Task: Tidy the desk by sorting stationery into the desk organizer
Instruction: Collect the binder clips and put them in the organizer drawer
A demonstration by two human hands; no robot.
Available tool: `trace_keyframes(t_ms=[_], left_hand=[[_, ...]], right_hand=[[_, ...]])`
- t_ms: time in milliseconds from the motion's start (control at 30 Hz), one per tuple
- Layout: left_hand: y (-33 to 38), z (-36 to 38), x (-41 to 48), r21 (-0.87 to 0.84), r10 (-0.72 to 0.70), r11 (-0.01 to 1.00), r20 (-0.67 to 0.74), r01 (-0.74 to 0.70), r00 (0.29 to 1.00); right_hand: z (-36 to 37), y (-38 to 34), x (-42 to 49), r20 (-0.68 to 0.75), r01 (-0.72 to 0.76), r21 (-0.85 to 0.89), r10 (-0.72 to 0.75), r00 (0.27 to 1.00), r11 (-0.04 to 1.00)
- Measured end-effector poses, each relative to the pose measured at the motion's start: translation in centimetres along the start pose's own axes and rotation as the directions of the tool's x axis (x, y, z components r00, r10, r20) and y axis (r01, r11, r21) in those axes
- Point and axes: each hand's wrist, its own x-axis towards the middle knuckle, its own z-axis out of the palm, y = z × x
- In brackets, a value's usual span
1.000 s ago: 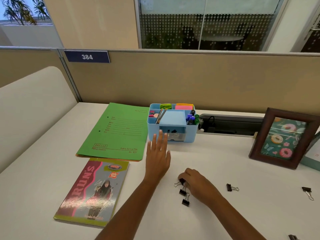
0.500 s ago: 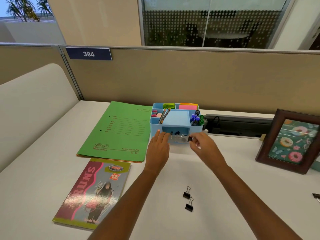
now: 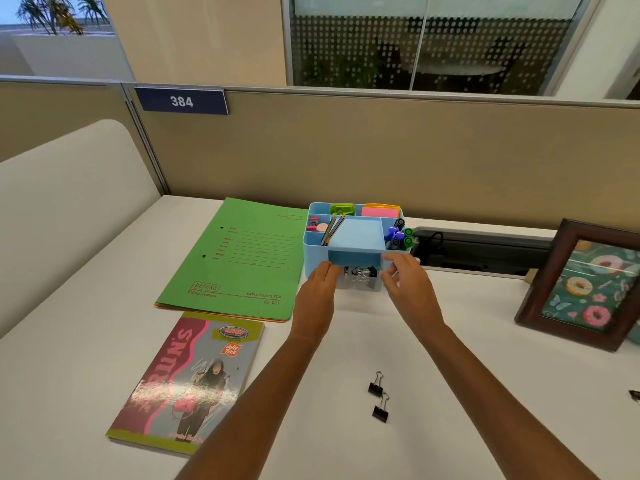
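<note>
Right hand (image 3: pixel 403 284) emptied, apparently, white desk (image 3: pixel 485 358)

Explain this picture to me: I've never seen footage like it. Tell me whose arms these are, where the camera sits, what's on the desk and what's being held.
There is no machine here. A person wears the camera on their head, so you look down along their own arms. The left hand and right hand are at the front drawer of a blue organizer, where binder clips lie. Whether either hand holds anything cannot be told. On the white desk lie a green folder, a magazine, two loose clips and a picture frame. Pens and sticky notes fill the organizer's top.
</note>
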Motion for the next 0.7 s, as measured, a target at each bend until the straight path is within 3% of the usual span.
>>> trace_keyframes(t_ms=[100,267,433,700], left_hand=[[0.2,-0.1,-0.2,-0.003,0.002,1.000,-0.013,-0.002,1.000],[0.1,0.3,-1.5,0.068,-0.075,0.995,-0.055,0.079,0.996],[0.4,1.0,-6.0,0.098,-0.168,0.980,-0.048,0.172,0.985],[0.3,1.6,-10.6,0.204,-0.228,0.961,0.217,0.184,0.949]], right_hand=[[-0.4,1.0,-3.4,-0.005,0.000,0.080,0.001,1.000,0.997],[-0.3,3.1,-9.5,0.256,-0.084,0.105,0.055,0.965,0.991],[0.5,3.4,-13.3,0.369,-0.098,0.025,0.082,0.926,0.995],[2.0,1.8,-13.1,0.380,-0.012,-0.142,0.066,0.923,0.990]])
